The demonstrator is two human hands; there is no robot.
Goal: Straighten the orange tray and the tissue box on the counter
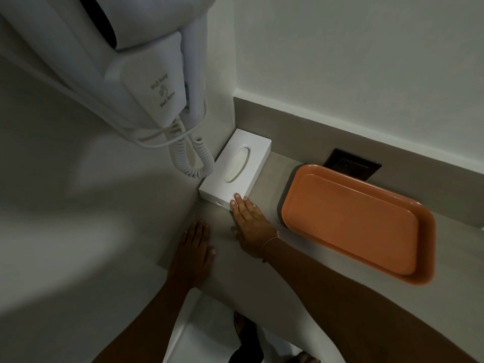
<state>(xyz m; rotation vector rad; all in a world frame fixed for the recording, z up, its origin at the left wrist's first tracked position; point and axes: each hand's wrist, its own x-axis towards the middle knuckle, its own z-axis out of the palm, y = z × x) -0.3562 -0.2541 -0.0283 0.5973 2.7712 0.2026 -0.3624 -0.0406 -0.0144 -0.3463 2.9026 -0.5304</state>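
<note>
A white tissue box (235, 167) with an oval slot lies in the counter's back left corner, its long side against the left wall. My right hand (251, 226) lies flat on the grey counter (267, 176), fingertips touching the box's near right corner, not gripping it. My left hand (195, 244) rests flat on the counter near its front left edge, fingers apart, holding nothing. The empty orange tray (358, 222) lies to the right of the box, close to the backsplash and apart from both hands.
A white wall-mounted hair dryer (146, 82) hangs above the box, its coiled cord (193, 159) dangling beside the box's left side. A dark socket plate (351, 166) sits behind the tray. The counter's front edge runs below my forearms.
</note>
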